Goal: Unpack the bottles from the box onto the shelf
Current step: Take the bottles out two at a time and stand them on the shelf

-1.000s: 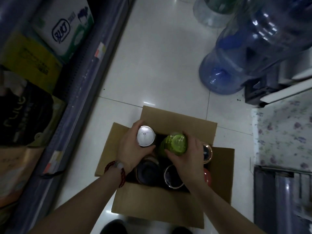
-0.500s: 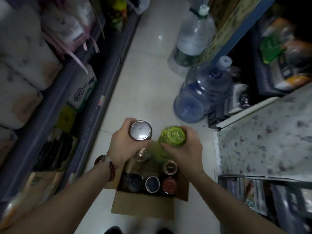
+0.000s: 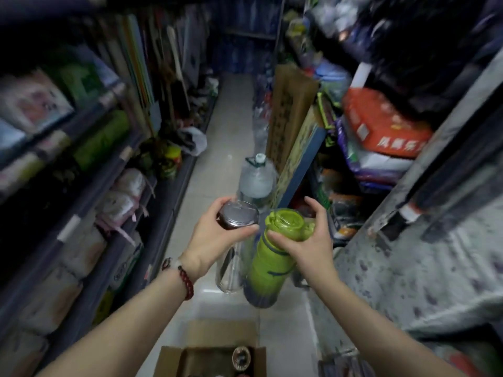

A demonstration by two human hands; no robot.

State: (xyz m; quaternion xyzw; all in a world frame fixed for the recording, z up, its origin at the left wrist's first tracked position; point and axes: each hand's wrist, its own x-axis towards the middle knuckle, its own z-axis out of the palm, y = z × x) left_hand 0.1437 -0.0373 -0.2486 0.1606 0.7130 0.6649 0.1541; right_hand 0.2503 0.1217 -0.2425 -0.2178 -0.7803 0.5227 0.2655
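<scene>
Bottles are in both hands, held up at mid-frame over the aisle floor (image 3: 217,148). The left hand (image 3: 211,238) grips the clear bottle (image 3: 231,257) by its cap end, fingers curled round the dark lid, thumb across the near rim. The right hand (image 3: 307,240) grips the green bottle (image 3: 272,257) at its lid: thumb and lower fingers pinch the cap, while the index finger sticks up free at 12 o'clock. The two bottles hang side by side, nearly touching (whether they actually meet, I cannot tell), both bases pointing down toward 6 o'clock.

The box (image 3: 212,360) sits at 6 o'clock at the frame's lower edge, flaps open, with at least one more lid showing inside. The aisle runs narrow toward 12 o'clock, hemmed by packed shelves (image 3: 89,170) at 9 o'clock and a cloth-covered surface (image 3: 435,268) at 3 o'clock. A large water jug (image 3: 255,180) stands on the floor just beyond the hands.

The clear bottle is see-through with a dark round lid. The green one is opaque lime with a flip cap, a dark band below the neck and a dark base. A red bead bracelet (image 3: 185,278) circles the left wrist.
</scene>
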